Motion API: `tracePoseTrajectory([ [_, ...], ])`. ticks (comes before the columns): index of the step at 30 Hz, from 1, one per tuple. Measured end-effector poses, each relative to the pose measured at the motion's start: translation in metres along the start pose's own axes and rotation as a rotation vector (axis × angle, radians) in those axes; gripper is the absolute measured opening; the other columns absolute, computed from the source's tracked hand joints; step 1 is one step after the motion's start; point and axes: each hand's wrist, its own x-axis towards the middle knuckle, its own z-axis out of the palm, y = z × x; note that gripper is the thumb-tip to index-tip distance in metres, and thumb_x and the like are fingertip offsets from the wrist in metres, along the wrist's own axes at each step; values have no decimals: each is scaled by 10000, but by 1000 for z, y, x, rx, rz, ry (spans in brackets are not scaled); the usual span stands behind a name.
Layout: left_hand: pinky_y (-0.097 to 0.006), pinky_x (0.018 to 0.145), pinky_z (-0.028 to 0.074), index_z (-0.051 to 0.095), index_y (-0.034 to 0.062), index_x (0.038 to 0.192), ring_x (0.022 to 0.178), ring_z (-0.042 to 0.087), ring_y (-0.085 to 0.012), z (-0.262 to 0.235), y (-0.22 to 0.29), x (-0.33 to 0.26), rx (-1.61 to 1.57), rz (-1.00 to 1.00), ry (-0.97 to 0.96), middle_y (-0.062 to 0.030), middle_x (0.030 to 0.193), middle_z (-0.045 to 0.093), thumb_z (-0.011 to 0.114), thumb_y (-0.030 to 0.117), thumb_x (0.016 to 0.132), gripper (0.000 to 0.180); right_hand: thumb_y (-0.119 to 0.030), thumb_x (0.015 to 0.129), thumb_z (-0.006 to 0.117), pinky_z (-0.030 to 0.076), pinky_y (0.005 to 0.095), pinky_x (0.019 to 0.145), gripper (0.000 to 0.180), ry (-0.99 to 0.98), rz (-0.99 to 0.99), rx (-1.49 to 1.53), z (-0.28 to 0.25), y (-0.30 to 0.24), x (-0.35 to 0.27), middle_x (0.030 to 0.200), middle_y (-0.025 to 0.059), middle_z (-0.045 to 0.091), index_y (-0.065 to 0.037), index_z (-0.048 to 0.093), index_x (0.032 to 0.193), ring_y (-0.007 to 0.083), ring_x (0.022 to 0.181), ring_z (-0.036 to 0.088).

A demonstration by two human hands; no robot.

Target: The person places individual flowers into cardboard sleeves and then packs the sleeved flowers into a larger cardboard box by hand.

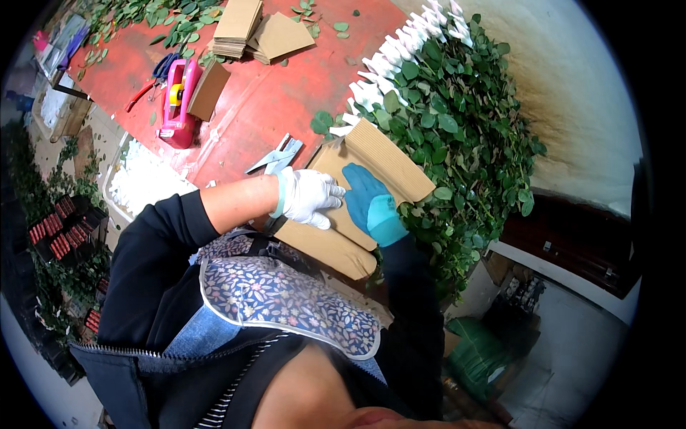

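A sheet of corrugated cardboard with folded-up flaps lies at the near edge of the red table. My left hand, in a white glove, rests palm down on it with its fingers stretched to the right. Beside it my right hand, in a blue glove with a teal cuff, lies flat on the cardboard, fingers pointing up and left. The fingertips of the two hands nearly meet. Just beyond my left hand lies a light blue plier-like tool. Right of the cardboard is a large heap of leafy stems with white-wrapped heads.
The red table holds a pink tape dispenser with a cardboard piece leaning on it, red-handled cutters, dark blue scissors, a stack of cardboard and loose leaves. A bin of white pieces stands left.
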Motion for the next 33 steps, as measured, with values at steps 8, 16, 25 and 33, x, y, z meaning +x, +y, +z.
tracePoseTrajectory([
  [8,-428,1032,425,621,2,1202,1219,513,-355,-5,16,-1,-47,-55,57,-209,1332,544,646,461,833,590,-158,889,589,408,477,1028,478,176,2,20,29,9,-7,1342,245,519,15,500,1326,408,1239,501],
  [16,-461,806,487,629,51,910,874,602,-392,-77,-8,-55,113,-581,584,-196,929,618,722,371,780,357,-145,889,597,420,480,1023,480,236,-33,87,28,6,-9,1342,244,523,4,503,1335,417,1228,511],
  [25,-401,767,477,529,73,1189,1033,577,-273,-68,-130,-177,966,-1290,433,-99,1034,598,628,138,791,415,-151,896,589,425,474,1016,448,276,-52,70,26,-1,-9,1341,223,534,-6,523,1315,403,1212,524],
  [33,-481,747,514,603,85,1122,837,655,-382,-68,-128,-187,608,-1104,796,-205,930,673,581,109,790,334,-182,889,602,419,457,1028,451,304,-20,87,21,-2,-16,1348,196,536,-45,539,1315,368,1229,517],
])
